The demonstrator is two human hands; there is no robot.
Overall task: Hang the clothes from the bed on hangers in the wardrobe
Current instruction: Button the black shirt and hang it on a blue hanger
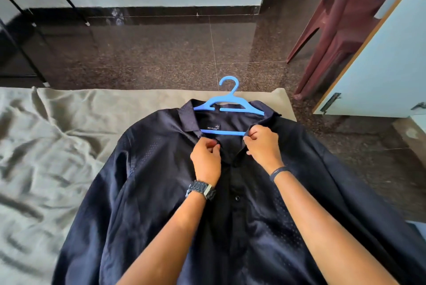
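Your left hand (205,155) and right hand (261,143) each pinch the placket of the shirt (147,181), lying at the bed's (46,137) far edge with the hanger (227,109) inside. Draw both edges together squarely before buttoning.

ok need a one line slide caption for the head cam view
Both hands, left hand and right hand, pinch the collar front of a dark shirt on a blue hanger, lying on the bed.

Brown plastic chairs (341,21) stacked on dark floor (173,49).
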